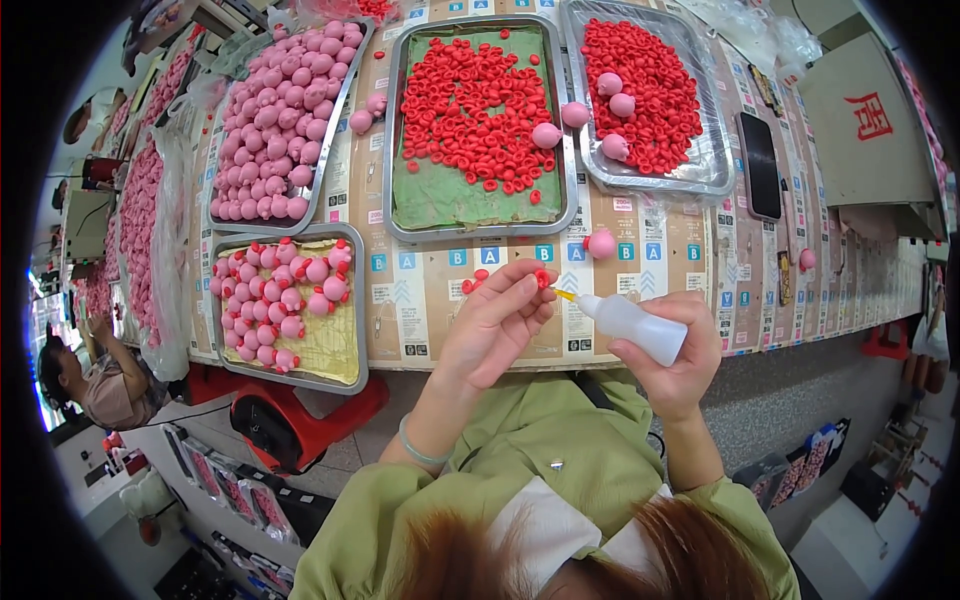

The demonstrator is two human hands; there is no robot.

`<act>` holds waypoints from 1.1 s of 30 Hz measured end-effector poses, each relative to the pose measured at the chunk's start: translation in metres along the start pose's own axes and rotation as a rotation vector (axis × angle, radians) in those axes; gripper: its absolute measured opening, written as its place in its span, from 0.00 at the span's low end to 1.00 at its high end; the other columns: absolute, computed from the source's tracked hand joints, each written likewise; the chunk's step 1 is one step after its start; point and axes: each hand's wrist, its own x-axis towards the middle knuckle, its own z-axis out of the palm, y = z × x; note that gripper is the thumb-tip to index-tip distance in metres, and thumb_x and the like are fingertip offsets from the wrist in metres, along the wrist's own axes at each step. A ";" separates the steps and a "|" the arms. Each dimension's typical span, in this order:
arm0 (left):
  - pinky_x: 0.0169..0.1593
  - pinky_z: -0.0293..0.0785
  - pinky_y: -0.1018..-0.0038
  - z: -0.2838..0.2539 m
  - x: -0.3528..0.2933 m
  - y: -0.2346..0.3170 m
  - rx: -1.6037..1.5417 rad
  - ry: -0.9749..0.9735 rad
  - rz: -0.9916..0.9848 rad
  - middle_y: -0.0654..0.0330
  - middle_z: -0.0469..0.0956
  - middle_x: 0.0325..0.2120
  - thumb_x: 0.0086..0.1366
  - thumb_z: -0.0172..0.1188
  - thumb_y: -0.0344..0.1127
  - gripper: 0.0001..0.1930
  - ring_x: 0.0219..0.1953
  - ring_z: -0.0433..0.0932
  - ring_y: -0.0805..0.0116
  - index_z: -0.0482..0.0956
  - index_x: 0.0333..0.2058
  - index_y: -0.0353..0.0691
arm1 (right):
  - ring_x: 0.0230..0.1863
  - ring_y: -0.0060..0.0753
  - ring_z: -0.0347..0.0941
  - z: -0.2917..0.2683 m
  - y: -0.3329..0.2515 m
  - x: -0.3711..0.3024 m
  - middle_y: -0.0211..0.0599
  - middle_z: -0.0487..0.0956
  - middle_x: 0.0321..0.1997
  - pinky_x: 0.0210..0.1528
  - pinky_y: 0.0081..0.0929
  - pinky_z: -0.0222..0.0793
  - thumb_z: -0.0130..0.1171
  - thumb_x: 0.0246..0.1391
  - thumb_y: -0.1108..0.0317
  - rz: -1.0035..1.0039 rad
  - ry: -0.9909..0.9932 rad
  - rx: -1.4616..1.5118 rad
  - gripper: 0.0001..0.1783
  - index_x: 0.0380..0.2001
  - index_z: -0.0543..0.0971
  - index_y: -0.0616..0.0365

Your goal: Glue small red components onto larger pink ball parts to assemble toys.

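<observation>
Between the thumb and fingertips of my left hand (488, 332) is a small red ring-shaped piece (543, 279). My right hand (684, 362) grips a translucent white squeeze bottle (645, 328), tilted so its thin yellow tip points at that piece; whether they touch is too small to tell. A couple of loose red pieces (481, 274) lie on the table beside my left hand. Just beyond my hands rests a pink ball (601, 244) with a bit of red on its side.
Ahead stand a green-lined tray (568, 190) of red pieces and another metal tray (660, 184) of red pieces with pink balls. To the left are a tray of pink balls (275, 130) and a yellow-lined tray (345, 345) of pink-and-red ones. A phone (760, 167) lies right. Another person (118, 385) sits far left.
</observation>
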 end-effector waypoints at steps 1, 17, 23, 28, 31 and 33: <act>0.42 0.67 0.78 0.000 0.000 0.000 0.000 0.000 0.000 0.58 0.72 0.36 0.57 0.50 0.28 0.10 0.36 0.71 0.73 0.69 0.39 0.37 | 0.26 0.33 0.69 0.000 0.000 0.000 0.39 0.72 0.25 0.27 0.25 0.65 0.69 0.26 0.70 0.000 0.000 0.000 0.23 0.29 0.71 0.60; 0.41 0.68 0.78 -0.009 0.003 0.008 -0.028 0.020 0.030 0.58 0.71 0.37 0.56 0.50 0.26 0.13 0.37 0.71 0.74 0.68 0.42 0.37 | 0.41 0.28 0.66 -0.054 0.123 0.000 0.39 0.69 0.39 0.44 0.21 0.62 0.55 0.43 0.78 0.449 0.523 0.142 0.19 0.39 0.62 0.66; 0.41 0.68 0.79 -0.014 0.006 0.007 -0.012 0.026 0.035 0.58 0.71 0.37 0.55 0.50 0.24 0.15 0.37 0.70 0.74 0.67 0.43 0.37 | 0.41 0.28 0.64 -0.027 0.089 -0.004 0.38 0.67 0.40 0.41 0.21 0.60 0.55 0.42 0.76 0.134 0.554 -0.577 0.21 0.42 0.63 0.65; 0.41 0.68 0.79 -0.013 0.007 0.001 -0.011 0.027 0.024 0.57 0.71 0.37 0.55 0.50 0.24 0.15 0.37 0.71 0.73 0.68 0.43 0.37 | 0.42 0.36 0.64 0.024 0.044 0.020 0.42 0.67 0.40 0.40 0.24 0.62 0.57 0.38 0.76 0.090 -0.127 -0.312 0.19 0.38 0.69 0.61; 0.41 0.69 0.79 -0.006 0.005 -0.002 -0.004 0.021 0.012 0.56 0.70 0.38 0.56 0.50 0.24 0.15 0.37 0.71 0.72 0.67 0.43 0.38 | 0.38 0.38 0.67 0.038 0.074 0.019 0.42 0.67 0.39 0.38 0.22 0.64 0.57 0.37 0.76 0.013 -0.193 -0.421 0.19 0.38 0.69 0.60; 0.41 0.69 0.78 -0.006 0.002 -0.002 0.020 0.027 0.015 0.57 0.71 0.37 0.56 0.49 0.23 0.14 0.36 0.72 0.73 0.68 0.42 0.38 | 0.36 0.36 0.69 0.037 0.076 0.018 0.42 0.68 0.41 0.38 0.22 0.65 0.55 0.41 0.75 0.184 -0.227 -0.262 0.18 0.40 0.68 0.60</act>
